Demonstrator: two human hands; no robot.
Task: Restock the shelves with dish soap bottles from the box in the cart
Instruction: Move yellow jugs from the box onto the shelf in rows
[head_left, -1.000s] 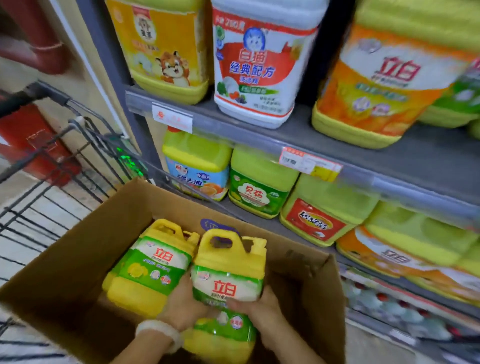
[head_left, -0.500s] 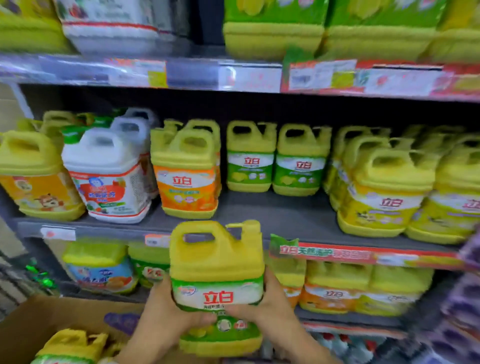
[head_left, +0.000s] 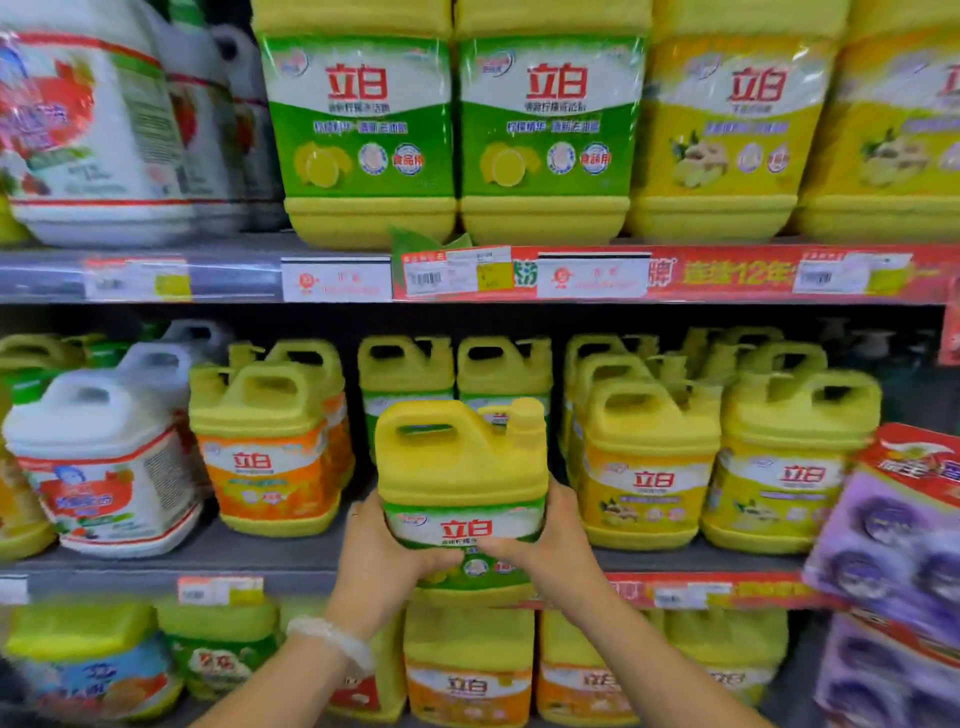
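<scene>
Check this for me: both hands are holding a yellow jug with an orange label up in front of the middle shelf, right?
Not quite. The yellow jug that the left hand and right hand hold in front of the middle shelf has a green and white label, not an orange one; the head view shows it. The orange-label jug stands on the shelf to its left.

We read red 立白 on green label of held yellow jug (head_left: 462, 488). Same 立白 on two green-label jugs (head_left: 358, 135) on upper shelf and on orange-label jug (head_left: 265, 457) at middle left. Red strip (head_left: 737, 273) at right: probably "12年". Price tags too blurred.
</scene>
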